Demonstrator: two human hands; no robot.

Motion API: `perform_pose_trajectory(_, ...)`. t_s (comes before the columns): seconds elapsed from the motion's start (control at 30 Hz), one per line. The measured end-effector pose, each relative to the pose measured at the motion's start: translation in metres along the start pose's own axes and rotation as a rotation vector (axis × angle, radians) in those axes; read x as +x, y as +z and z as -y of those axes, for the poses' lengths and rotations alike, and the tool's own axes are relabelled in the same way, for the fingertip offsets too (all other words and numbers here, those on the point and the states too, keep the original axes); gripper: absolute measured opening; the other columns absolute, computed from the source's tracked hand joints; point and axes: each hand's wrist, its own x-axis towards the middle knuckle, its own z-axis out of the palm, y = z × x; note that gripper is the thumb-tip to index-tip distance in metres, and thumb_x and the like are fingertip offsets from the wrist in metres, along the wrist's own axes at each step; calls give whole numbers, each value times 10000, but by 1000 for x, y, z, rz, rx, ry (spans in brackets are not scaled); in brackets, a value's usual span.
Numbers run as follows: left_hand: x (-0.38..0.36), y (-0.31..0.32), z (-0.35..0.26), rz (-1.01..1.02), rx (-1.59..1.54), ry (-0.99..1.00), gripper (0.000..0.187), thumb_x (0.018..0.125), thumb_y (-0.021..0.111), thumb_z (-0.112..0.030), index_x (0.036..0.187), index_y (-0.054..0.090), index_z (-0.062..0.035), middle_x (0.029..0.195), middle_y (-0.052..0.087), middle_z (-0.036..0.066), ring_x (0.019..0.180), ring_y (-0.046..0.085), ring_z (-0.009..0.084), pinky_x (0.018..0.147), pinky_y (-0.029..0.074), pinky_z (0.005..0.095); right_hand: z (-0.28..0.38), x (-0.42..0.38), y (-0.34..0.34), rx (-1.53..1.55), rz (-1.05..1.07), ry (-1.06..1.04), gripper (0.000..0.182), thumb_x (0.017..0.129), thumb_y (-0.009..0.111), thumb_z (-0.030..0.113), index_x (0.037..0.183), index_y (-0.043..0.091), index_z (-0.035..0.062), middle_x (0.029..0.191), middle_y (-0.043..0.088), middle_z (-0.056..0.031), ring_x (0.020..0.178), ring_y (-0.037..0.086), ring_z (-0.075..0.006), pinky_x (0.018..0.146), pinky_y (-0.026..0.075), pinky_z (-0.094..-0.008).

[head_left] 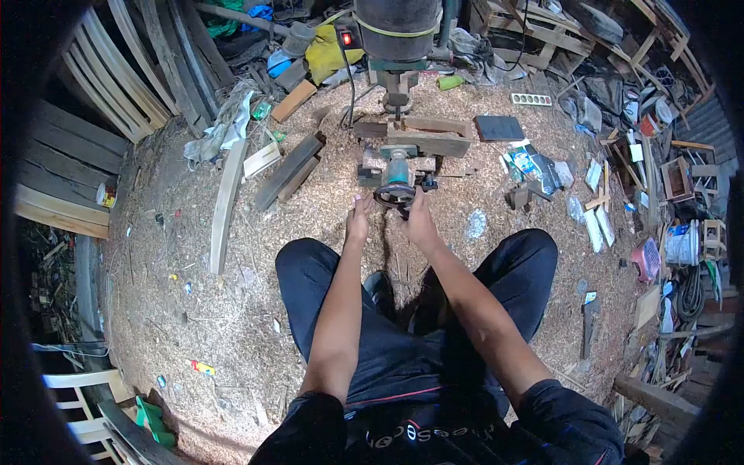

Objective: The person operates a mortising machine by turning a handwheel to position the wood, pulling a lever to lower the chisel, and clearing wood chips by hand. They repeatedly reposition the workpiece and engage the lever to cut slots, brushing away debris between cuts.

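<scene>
A dark handwheel sits at the front of a green machine vise or slide, low on a standing drilling machine. My right hand is closed on the lower right of the wheel's rim. At the wheel's left edge is my left hand, its fingers stretched upward with the tips right at the rim. Behind the wheel, a wooden piece with a long recess lies across the machine under the vertical bit.
Wood shavings cover the ground. Timber pieces and a long plank lie to the left. A dark flat block and a power strip are at right. My knees flank the machine's front.
</scene>
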Motion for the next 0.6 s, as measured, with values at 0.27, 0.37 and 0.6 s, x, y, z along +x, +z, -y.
perform_pose_trajectory(0.27, -6, 3, -2, 50, -7, 54, 729, 1039, 217, -542, 1458, 391, 29, 1495, 420, 191, 1418, 354, 301, 1173, 221, 401, -5, 4, 6, 291, 253, 388, 644, 911, 605, 328, 1315, 426, -140, 1124, 632, -314, 1084, 619, -422, 960, 477, -423)
perform_pose_trajectory(0.37, -6, 2, 2, 93, 21, 49, 710, 1041, 193, -536, 1486, 368, -12, 1523, 386, 180, 1437, 318, 301, 1179, 199, 411, -9, 7, 23, 203, 318, 457, 566, 948, 498, 415, 1138, 610, -106, 1056, 649, -338, 1075, 613, -462, 967, 470, -449)
perform_pose_trajectory(0.6, -7, -3, -9, 128, -4, -53, 692, 1048, 141, -510, 1500, 342, -27, 1539, 355, 182, 1437, 310, 314, 1185, 192, 388, 8, 14, 25, -38, 353, 307, 614, 984, 386, 439, 1062, 648, -111, 1077, 610, -380, 1082, 592, -482, 972, 456, -502)
